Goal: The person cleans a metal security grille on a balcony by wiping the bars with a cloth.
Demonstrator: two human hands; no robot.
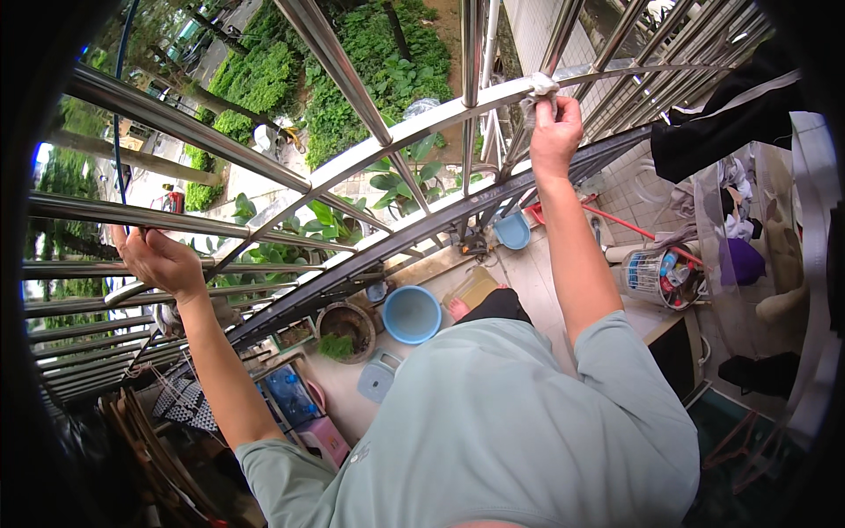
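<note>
My right hand (pixel 558 138) pinches a greyish-white cloth (pixel 542 89) against the flat metal crossrail (pixel 422 125) of a balcony grille, where an upright bar meets it. At the left, my left hand (pixel 162 264) has its fingers curled around a shiny metal bar (pixel 138 214) of the same grille. That bar partly hides its fingertips. Below the crossrail runs a dark metal railing (pixel 389 241). Another greyish cloth (pixel 168 320) hangs on the bars just below my left wrist, partly covered by my forearm.
A blue basin (pixel 412 315), a round planter (pixel 346 330) and a grey-blue plastic stool (pixel 379 376) stand on the tiled floor. A blue dustpan (pixel 512 231) and a wire basket of bottles (pixel 663 277) are at right. Dark clothing (pixel 733 105) hangs at far right.
</note>
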